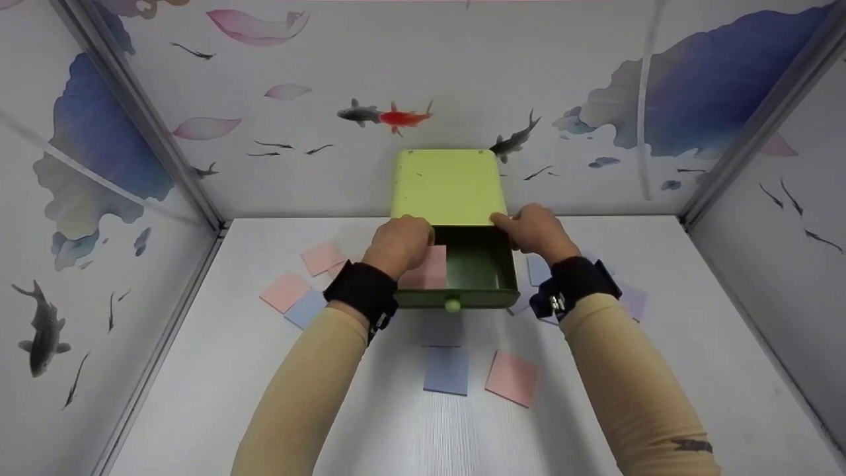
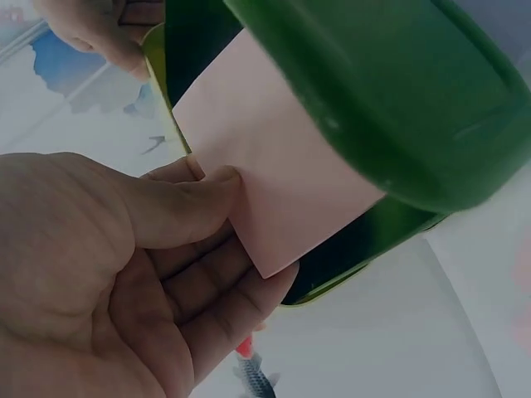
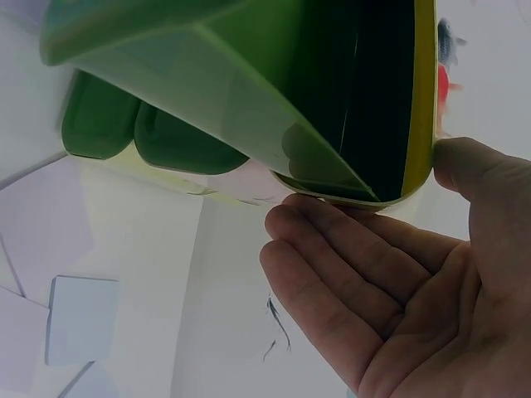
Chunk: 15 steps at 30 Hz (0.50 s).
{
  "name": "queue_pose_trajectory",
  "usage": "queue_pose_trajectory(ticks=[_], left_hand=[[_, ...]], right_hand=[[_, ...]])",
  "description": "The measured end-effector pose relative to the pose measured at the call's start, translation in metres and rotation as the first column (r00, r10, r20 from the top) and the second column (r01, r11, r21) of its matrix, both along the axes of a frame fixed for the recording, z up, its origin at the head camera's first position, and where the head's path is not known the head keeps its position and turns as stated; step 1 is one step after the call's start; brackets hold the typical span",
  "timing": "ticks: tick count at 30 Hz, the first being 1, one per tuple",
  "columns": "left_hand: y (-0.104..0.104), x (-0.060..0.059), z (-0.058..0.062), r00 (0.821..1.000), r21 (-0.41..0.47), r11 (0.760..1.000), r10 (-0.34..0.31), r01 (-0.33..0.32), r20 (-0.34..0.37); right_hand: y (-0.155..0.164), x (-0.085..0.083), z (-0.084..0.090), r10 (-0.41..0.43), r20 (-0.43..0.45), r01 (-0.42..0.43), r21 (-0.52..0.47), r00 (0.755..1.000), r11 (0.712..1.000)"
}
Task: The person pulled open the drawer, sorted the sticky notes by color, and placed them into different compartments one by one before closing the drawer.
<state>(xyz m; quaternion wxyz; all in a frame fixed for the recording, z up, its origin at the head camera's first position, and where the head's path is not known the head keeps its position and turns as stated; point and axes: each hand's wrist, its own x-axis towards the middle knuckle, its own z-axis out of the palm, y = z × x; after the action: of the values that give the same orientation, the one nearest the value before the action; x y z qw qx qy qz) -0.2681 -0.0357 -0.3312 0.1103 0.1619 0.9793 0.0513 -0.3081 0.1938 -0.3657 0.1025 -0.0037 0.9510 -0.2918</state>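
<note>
L hand [image 1: 400, 244] pinches pink sq. card [image 1: 429, 268], which lies just to its right, over drawer's [image 1: 486, 299] L half; no clear long axis. R hand [image 1: 537, 231], fingers straight, thumb at box's [image 1: 449, 188] near R corner, is farther from card.

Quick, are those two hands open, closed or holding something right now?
Left hand: holding a pink card, thumb on top.
Right hand: holding the yellow-green box at its edge, between thumb and fingers.
</note>
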Motion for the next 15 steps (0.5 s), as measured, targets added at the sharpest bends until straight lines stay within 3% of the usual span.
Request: queue_pose_trajectory(ticks=[10, 15], left_hand=[[0.005, -0.001, -0.015, 0.999, -0.039, 0.999, -0.037, 0.038, 0.005], [0.003, -0.001, -0.021, 1.0, -0.023, 1.0, -0.013, 0.013, -0.005]], right_hand=[[0.002, 0.002, -0.001, -0.008, -0.003, 0.008, 0.003, 1.0, 1.0], [-0.001, 0.001, -0.001, -0.015, -0.007, 0.015, 0.007, 1.0, 1.0]])
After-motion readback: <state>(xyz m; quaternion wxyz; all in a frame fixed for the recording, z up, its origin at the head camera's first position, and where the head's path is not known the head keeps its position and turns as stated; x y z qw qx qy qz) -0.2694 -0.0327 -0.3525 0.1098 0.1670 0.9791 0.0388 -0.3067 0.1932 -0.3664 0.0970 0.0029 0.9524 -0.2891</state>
